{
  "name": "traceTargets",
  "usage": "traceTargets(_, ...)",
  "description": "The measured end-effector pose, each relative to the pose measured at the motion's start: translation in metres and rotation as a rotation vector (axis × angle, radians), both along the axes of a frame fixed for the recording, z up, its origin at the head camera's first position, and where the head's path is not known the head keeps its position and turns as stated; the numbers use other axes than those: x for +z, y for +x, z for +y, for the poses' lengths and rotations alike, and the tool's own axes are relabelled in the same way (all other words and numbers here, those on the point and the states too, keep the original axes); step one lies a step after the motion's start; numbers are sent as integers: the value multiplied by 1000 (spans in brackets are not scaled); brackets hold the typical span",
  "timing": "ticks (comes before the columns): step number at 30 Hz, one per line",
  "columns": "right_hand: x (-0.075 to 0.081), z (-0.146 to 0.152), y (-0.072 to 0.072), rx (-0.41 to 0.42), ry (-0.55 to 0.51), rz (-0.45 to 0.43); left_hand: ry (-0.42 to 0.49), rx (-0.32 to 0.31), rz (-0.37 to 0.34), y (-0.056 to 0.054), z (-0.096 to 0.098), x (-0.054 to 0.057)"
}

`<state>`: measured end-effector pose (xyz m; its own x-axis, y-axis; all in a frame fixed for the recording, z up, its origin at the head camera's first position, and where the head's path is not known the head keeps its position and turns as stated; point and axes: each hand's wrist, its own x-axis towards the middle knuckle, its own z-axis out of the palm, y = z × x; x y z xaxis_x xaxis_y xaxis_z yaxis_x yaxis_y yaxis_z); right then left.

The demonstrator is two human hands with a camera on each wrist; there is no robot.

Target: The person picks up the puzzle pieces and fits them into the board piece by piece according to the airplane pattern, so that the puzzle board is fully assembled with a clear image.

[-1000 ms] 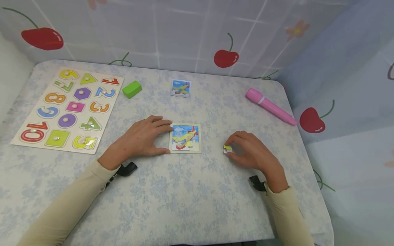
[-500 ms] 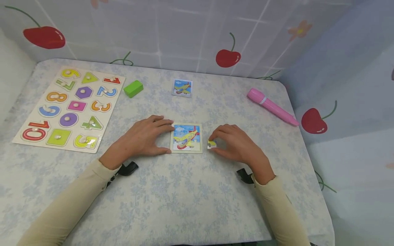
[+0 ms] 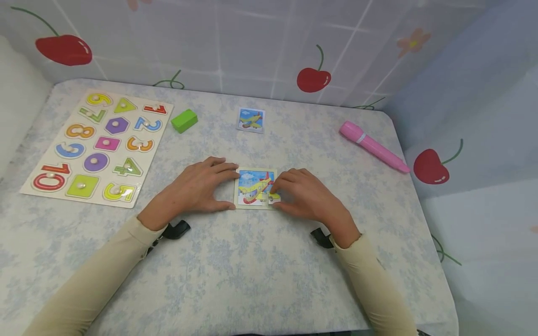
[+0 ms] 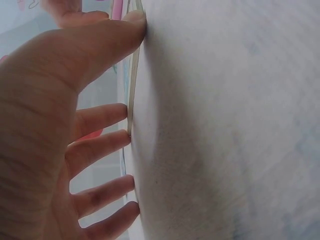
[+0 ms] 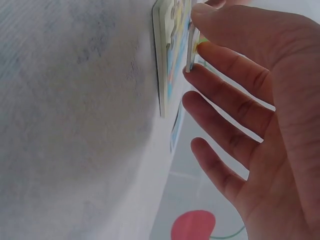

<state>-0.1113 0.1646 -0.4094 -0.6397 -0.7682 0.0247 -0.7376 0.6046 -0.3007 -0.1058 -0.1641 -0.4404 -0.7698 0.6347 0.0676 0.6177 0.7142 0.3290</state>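
A small jigsaw puzzle with a yellow and red airplane lies in a pale frame (image 3: 255, 208) near the middle of the table. My left hand (image 3: 194, 189) rests at its left side, thumb and fingertips touching the frame's edge. In the left wrist view those fingers (image 4: 102, 152) stretch out fairly straight to that edge. Between thumb and fingertips my right hand (image 3: 308, 196) pinches a white and yellow puzzle piece (image 3: 274, 198) over the frame's lower right corner. From the right wrist view the piece (image 5: 191, 47) stands above the puzzle, seen edge-on.
A picture card (image 3: 251, 120) with the same airplane lies behind the puzzle. At left is a number and shape peg board (image 3: 63, 161), with a green block (image 3: 184, 121) beside it. A pink marker-shaped stick (image 3: 374, 147) lies back right, near the table's edge.
My right hand has moved left with the puzzle piece, from the table right of the puzzle to over the frame's lower right corner. The left hand stays at the frame's left edge.
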Motion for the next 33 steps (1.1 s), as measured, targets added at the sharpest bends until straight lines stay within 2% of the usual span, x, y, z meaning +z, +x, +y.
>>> traceTargets(12,-8,-12,3,22,51,41,-9,3,-21,0,1,1)
traceTargets(24,-13,-14,2,40,18,77,-12,2,-15,0,-1,1)
traceTargets(33,-14,-15,2,38,16,12,35,-23,-26,1,-2,-4)
